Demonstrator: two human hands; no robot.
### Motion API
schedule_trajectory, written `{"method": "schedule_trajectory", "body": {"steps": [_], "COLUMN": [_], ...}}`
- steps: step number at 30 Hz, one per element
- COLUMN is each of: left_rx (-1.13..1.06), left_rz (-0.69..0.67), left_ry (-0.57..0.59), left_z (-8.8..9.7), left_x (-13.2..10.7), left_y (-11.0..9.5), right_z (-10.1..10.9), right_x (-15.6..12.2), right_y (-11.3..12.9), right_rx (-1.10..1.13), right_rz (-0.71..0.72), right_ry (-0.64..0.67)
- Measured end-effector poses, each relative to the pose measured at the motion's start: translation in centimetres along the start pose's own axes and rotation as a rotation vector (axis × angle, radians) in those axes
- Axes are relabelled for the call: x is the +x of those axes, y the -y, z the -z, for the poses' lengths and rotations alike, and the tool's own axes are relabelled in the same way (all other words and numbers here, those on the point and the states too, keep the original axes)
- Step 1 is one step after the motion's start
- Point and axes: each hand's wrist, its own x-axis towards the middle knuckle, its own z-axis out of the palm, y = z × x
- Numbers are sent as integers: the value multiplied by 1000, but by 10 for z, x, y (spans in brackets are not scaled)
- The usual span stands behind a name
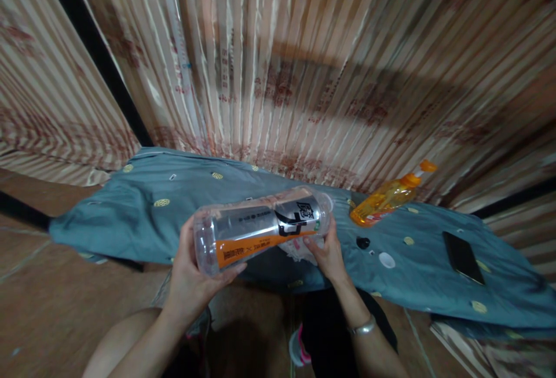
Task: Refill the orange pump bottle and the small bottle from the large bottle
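A large clear plastic bottle (260,224) with a silver, black and orange label lies sideways between my hands, above the cloth-covered bench. My left hand (193,265) is wrapped round its base end, thumb along the underside. At the neck end, my right hand (326,250) grips the bottle, its fingers partly hidden behind it. A crumpled whitish piece of plastic or tissue (302,250) shows below the bottle by my right hand. To the right stands a pump bottle of yellow-orange liquid (384,198) with an orange top.
A blue-green patterned cloth (174,227) covers the narrow bench. On it are a small black object (363,243), a round white disc (387,260) and a dark phone (463,257). Behind hangs a striped curtain (278,77), with a black pole (95,48) at left.
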Motion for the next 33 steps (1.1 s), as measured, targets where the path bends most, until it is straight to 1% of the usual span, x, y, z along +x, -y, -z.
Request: {"method": "schedule_trajectory", "body": {"steps": [3,8,12,16,19,21,26,33], "left_rx": [0,13,-1,-44,-62,-59,-63,-101], "left_rz": [0,-38,-37,9,28,22,-42,-2], "left_ry": [-1,6,20,28,33,33,56,54], "left_z": [0,1,0,-1,-2,-3,-2,-2], "left_x": [0,-1,0,1,1,1,2,0], "left_y": [2,6,6,3,1,0,0,-2], "right_z": [3,4,2,1,1,2,5,6], "right_x": [0,1,4,6,8,8,8,7], "right_y": [-2,0,2,3,4,5,11,13], "right_rx": [-2,10,22,41,48,39,21,5], "right_rz": [19,47,17,-25,-30,-24,-19,-27], "right_ry": [-18,-30,-24,-15,-21,-29,-21,20]}}
